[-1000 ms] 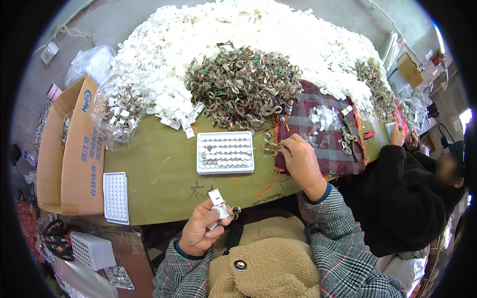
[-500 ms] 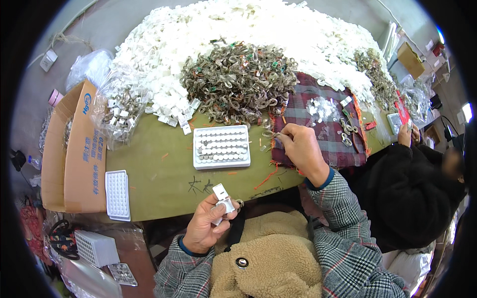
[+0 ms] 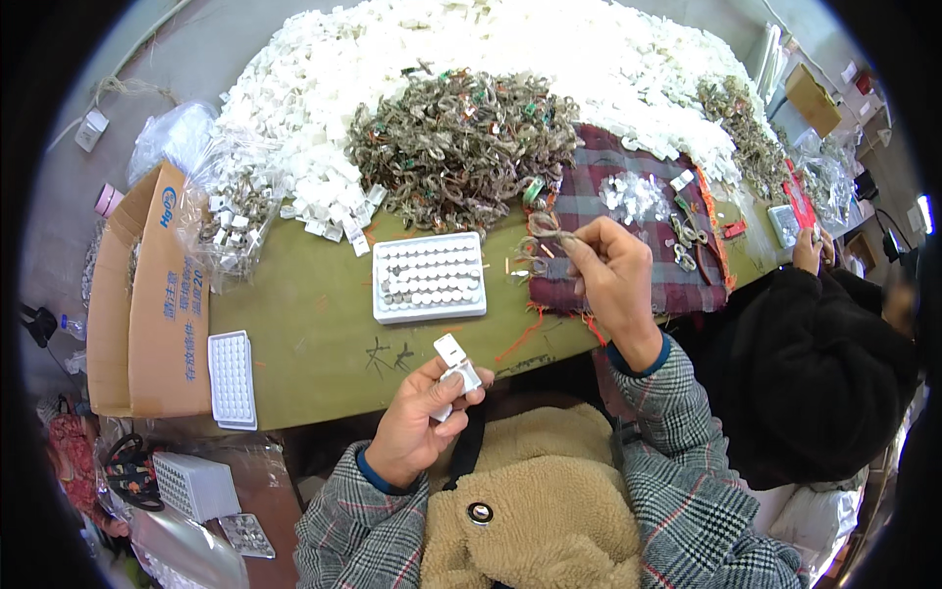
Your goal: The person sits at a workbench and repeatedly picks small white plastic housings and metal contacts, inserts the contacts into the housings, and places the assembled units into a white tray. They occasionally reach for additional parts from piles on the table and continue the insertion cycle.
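My left hand [image 3: 417,422], low in front of me, grips a small white plastic case [image 3: 457,371] with its flap tipped up. To the right, my right hand [image 3: 616,280] pinches a looped grey-brown cord [image 3: 546,232] over the edge of a plaid cloth [image 3: 648,265]. Between and beyond my hands lies a white tray [image 3: 429,312] with rows of small round silver and white pieces. Behind it rises a heap of similar coiled cords [image 3: 461,147], some with green and orange bits. What my right fingertips cover is hidden.
A large pile of white plastic cases [image 3: 294,108] fills the back of the table [image 3: 304,334]. On the left stand a cardboard box [image 3: 147,314], a clear bag of parts [image 3: 231,226] and another white tray [image 3: 232,383]. A co-worker in black [image 3: 805,373] sits close on the right.
My right hand has drawn a looped cord away from the heap's near edge, and more of the loop shows. My left hand has shifted slightly right with the white case.
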Available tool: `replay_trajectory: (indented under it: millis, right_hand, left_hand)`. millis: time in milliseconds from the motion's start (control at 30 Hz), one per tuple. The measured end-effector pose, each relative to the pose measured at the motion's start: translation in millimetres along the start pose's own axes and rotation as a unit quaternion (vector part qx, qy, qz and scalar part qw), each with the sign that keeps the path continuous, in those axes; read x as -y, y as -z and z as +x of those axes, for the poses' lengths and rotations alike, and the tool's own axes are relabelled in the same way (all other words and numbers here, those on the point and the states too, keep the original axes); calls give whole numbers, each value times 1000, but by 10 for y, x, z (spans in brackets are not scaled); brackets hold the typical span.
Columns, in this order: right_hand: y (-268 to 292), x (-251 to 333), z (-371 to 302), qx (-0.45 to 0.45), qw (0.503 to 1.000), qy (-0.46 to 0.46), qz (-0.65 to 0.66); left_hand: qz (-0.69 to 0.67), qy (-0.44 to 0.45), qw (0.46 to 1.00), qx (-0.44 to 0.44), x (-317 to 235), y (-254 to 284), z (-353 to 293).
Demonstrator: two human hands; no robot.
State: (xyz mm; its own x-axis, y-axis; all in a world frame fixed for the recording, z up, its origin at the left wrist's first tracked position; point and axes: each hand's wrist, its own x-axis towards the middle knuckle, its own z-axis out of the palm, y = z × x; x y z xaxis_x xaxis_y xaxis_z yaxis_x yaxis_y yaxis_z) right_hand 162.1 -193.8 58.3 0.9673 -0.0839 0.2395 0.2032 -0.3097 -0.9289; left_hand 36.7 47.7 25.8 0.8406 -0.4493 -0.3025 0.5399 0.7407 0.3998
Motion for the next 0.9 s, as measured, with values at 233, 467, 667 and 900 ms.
replay_trajectory:
  millis: [233,467,667,900]
  right_hand:
    - [23,-65,-74,80,991,-106,-29]
    - [30,108,-309,35,998,1,44]
    - [-38,280,-878,208,975,50,64]
    - [-181,161,-1135,331,885,-178,275]
  left_hand:
    - [-5,17,1000,-25,63,-40,57]
    - [-1,13,1000,-21,98,-48,109]
    - [-38,-33,999,21,136,-58,21]
    - [-126,-16,983,133,125,135,-119]
